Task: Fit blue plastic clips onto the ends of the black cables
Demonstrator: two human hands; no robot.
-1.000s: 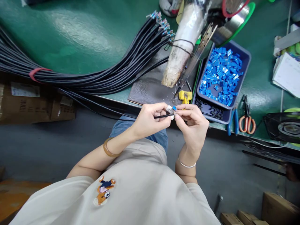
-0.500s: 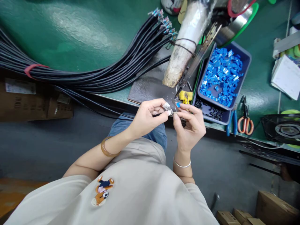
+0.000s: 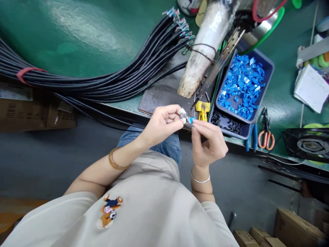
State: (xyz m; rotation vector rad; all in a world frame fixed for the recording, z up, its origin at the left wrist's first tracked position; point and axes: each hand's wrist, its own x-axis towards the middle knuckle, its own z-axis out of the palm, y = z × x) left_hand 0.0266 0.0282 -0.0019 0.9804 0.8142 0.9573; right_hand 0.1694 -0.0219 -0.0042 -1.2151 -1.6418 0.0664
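Observation:
My left hand (image 3: 161,124) is closed in a pinch on the end of a black cable that carries a small silver connector (image 3: 182,113). My right hand (image 3: 208,141) is closed too, its fingertips pinching a small blue plastic piece (image 3: 190,120) right against that connector. Both hands hover just in front of the bench edge, above my lap. A thick bundle of black cables (image 3: 108,82) with blue-tipped ends lies across the green bench (image 3: 77,31) to the left.
A dark blue tray (image 3: 267,67) full of blue pieces sits right of the hands, over a second tray holding black pieces. A wrapped white cylinder (image 3: 203,51), a yellow tool (image 3: 202,107), blue-handled pliers and orange scissors (image 3: 266,137) lie nearby. Cardboard boxes stand on the floor.
The blue piece in my right fingers has come round to the tip of the silver connector. Both hands shifted slightly and the view drifted a little.

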